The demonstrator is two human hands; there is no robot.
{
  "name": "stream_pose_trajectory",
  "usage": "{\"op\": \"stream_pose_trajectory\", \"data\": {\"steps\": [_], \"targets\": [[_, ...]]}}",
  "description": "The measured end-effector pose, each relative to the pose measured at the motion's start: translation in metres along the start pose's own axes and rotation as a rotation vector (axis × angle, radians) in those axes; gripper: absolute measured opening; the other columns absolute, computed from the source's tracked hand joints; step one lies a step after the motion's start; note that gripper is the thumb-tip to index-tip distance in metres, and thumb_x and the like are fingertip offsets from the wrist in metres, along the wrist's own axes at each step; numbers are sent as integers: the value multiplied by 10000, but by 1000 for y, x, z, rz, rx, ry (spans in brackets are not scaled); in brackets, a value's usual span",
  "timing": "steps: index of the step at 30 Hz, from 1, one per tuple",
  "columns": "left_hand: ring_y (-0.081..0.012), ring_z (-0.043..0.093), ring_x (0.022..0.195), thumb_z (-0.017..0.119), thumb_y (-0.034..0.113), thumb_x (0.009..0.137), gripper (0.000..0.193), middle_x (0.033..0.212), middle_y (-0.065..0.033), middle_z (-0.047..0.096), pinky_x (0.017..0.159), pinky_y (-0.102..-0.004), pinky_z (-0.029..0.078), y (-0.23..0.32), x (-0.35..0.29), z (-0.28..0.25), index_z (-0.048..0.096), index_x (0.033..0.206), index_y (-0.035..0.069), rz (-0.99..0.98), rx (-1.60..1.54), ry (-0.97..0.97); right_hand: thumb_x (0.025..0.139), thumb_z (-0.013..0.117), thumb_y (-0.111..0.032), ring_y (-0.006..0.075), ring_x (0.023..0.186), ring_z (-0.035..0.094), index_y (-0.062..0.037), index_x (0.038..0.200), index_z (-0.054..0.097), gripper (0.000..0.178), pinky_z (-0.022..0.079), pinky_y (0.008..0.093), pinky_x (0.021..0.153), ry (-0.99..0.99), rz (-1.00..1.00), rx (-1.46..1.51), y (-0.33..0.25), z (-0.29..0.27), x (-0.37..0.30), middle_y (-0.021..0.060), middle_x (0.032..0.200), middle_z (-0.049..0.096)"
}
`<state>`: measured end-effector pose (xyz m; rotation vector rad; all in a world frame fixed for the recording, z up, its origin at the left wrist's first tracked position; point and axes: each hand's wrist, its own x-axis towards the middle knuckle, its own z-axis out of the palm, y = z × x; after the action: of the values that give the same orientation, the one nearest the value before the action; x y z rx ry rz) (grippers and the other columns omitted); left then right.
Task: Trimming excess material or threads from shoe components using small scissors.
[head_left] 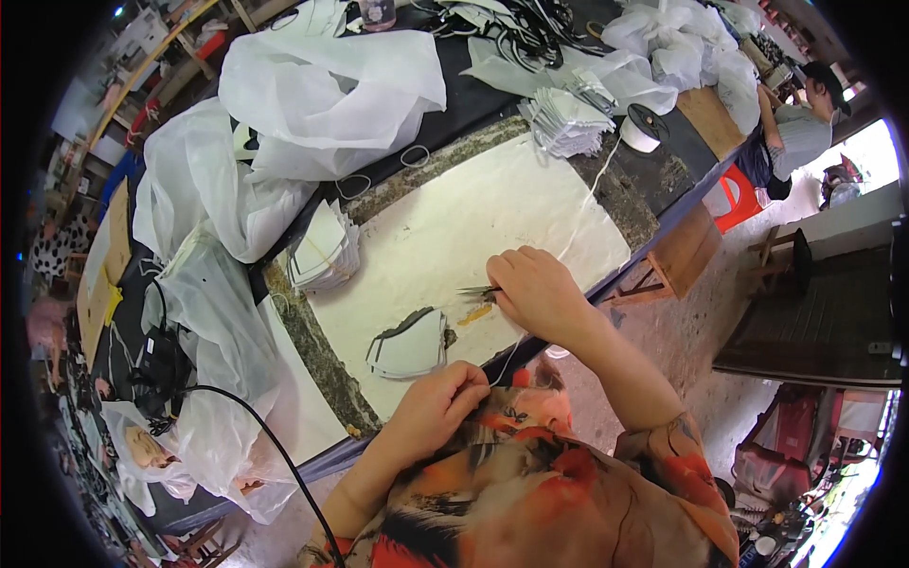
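My right hand is closed around small metal scissors, whose blades point left over the white work board. Close to my body, at the board's front edge, my left hand is pinched on a white thread. The thread also shows beyond my right hand, running across the board to a white spool with a dark end disc. Between my hands and the board's left side lies a small stack of pale curved pieces with a dark upper edge. A yellowish mark is below the blades.
Bundled pale pieces sit at the board's left edge, and another bundle near the spool. Crumpled white plastic bags cover the table's far left. A black cable crosses at left. Another person sits at far right near a red stool.
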<state>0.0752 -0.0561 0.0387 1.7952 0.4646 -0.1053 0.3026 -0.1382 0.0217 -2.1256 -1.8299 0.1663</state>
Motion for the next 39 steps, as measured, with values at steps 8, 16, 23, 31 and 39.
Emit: {"op": "stream_pose_trajectory", "data": {"steps": [8, 16, 23, 31, 39], "targets": [[-289, 654, 725, 661, 229, 949, 200, 832, -135, 682, 676, -356, 510, 12, -11, -13, 654, 989, 34, -92, -42, 40, 963, 569, -23, 120, 781, 554, -47, 1297, 484, 346, 509, 310, 792, 125, 288, 1748, -28, -57, 10, -10, 844, 549], [-191, 611, 584, 728, 236, 903, 215, 690, -101, 659, 593, -316, 489, 20, -24, -20, 671, 936, 31, -114, -46, 108, 875, 632, -66, 294, 968, 692, -50, 1218, 611, 344, 530, 368, 845, -124, 15, 904, -63, -35, -10, 154, 1029, 697], [-115, 588, 589, 760, 221, 877, 218, 670, -60, 656, 575, -278, 475, 14, -30, -26, 672, 896, 23, -122, -22, 126, 947, 641, -375, 349, 803, 640, -27, 1083, 603, 376, 487, 416, 726, -498, 45, 859, -60, -28, -23, 191, 853, 661], [-86, 600, 629, 711, 211, 918, 218, 775, -40, 680, 591, -250, 489, 8, -43, -34, 656, 1011, 22, -175, -63, -74, 903, 722, -335, 113, 757, 527, 11, 1012, 642, 371, 471, 316, 708, -547, 145, 1195, -67, 10, -55, 77, 818, 641], [-76, 592, 571, 706, 206, 920, 195, 690, -21, 659, 544, -242, 470, 8, -59, -39, 652, 961, 23, -219, -81, -48, 930, 719, -282, 85, 825, 574, -44, 1035, 700, 261, 474, 266, 745, -547, 260, 1365, -85, 10, -61, 14, 882, 666]]}}
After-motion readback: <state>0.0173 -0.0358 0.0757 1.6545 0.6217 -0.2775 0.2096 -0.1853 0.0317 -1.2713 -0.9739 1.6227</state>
